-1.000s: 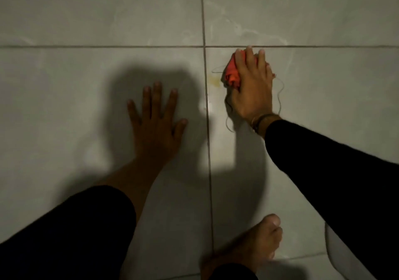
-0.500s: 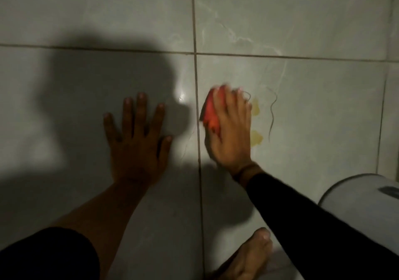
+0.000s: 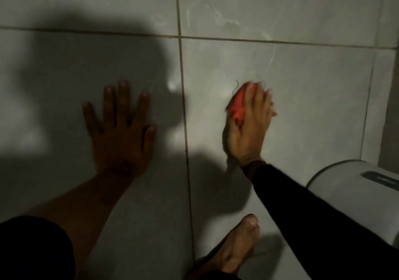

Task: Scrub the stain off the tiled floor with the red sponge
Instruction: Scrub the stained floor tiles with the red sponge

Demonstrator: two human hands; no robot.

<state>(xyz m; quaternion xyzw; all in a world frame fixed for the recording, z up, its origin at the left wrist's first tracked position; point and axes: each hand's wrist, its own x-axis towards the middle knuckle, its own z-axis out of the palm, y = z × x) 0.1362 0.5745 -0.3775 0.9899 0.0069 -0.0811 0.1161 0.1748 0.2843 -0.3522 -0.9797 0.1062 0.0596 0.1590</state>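
Note:
My right hand (image 3: 250,124) presses the red sponge (image 3: 237,106) flat onto the grey tiled floor (image 3: 313,90), just right of a vertical grout line. Only the sponge's left part shows beside my fingers; the rest is under my palm. The yellowish stain is hidden under hand and sponge. A thin dark hair curls at the sponge's upper edge. My left hand (image 3: 121,126) lies flat on the tile left of the grout line, fingers spread, in shadow, holding nothing.
A white rounded object (image 3: 354,195) with a dark slot stands at the right edge near my right sleeve. My bare foot (image 3: 239,243) rests on the floor at the bottom centre. A wall base (image 3: 390,85) runs along the far right.
My right hand has slid the sponge to the right, away from the grout line and over the yellowish spots seen before. The view has shifted, and my left hand has stayed planted.

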